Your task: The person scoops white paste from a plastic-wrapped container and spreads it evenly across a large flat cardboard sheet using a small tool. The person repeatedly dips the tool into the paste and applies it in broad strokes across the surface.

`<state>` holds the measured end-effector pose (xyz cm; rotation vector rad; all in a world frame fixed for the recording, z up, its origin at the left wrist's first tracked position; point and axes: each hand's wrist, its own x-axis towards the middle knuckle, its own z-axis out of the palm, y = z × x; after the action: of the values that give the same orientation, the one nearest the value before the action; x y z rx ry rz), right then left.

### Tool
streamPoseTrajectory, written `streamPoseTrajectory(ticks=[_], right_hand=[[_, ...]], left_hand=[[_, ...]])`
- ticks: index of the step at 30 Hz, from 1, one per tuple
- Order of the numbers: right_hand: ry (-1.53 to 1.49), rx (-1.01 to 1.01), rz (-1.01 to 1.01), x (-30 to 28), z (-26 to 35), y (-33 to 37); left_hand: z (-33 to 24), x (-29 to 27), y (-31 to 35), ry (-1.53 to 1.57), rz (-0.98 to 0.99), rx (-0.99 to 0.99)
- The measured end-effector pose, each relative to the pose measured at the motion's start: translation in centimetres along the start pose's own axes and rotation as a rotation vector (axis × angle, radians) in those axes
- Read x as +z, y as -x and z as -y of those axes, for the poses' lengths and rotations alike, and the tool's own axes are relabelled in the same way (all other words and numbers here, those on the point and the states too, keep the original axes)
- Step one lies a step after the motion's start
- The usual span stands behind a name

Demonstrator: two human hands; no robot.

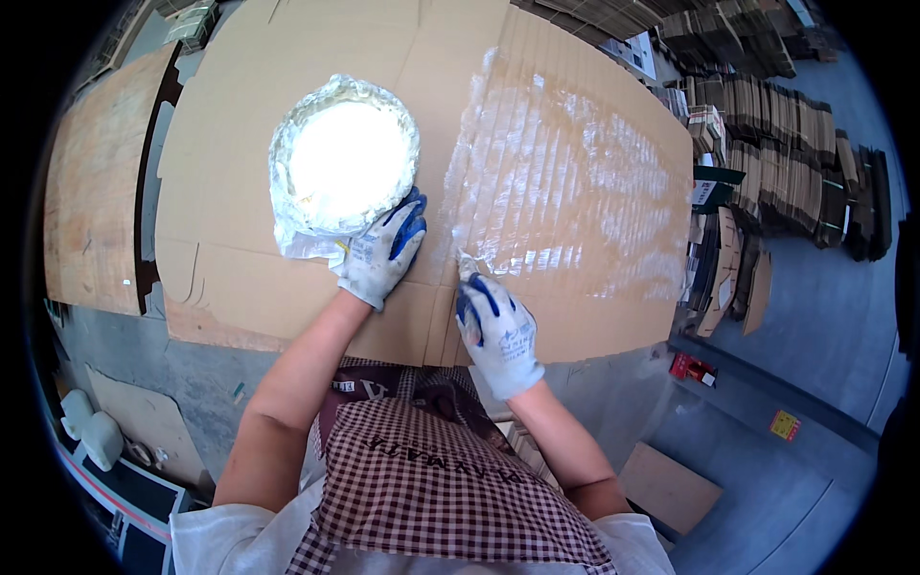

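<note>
A round bowl lined with crumpled clear plastic (280, 177), bright white inside, stands on a large flat cardboard sheet (230, 105). My left hand (381, 251), in a white glove with blue palm coating, rests against the bowl's lower right side, fingers apart and partly bent. My right hand (498, 331), gloved alike, is closed around what looks like a small brush (467, 264); only its whitish tip shows. That tip touches the edge of a wet, glossy, streaked coating (565, 182) spread over the cardboard's right part.
A wooden board (101, 182) stands to the left. Stacks of folded cardboard (776, 120) fill the right side. On the floor lie a red box (692, 370) and a flat brown panel (669, 487). White bottle-like containers (96, 436) sit at the lower left.
</note>
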<state>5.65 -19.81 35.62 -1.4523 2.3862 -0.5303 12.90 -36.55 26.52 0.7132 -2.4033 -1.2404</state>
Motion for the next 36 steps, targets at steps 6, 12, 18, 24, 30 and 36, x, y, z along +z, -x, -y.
streamPoseTrajectory(ticks=[6, 12, 18, 24, 30, 36], right_hand=[[0.125, -0.117, 0.201, 0.0, -2.1, 2.5], [0.254, 0.095, 0.063, -0.7, -4.5, 4.9], [0.186, -0.004, -0.033, 1.3, -2.5, 2.8], [0.180, 0.177, -0.068, 0.3, -3.9, 1.6], [0.170, 0.142, -0.058, 1.3, -3.7, 1.3], [0.174, 0.176, -0.122, 0.3, -3.4, 2.9]], left_hand=[[0.2, 0.5, -0.1, 0.016, -0.021, 0.038], [0.1, 0.4, -0.4, -0.016, 0.019, -0.018], [-0.1, 0.2, -0.3, -0.046, -0.012, 0.085], [0.2, 0.3, -0.1, -0.041, -0.018, 0.066], [-0.1, 0.2, -0.5, -0.002, 0.023, 0.039], [0.2, 0.3, -0.3, -0.034, 0.002, 0.038]])
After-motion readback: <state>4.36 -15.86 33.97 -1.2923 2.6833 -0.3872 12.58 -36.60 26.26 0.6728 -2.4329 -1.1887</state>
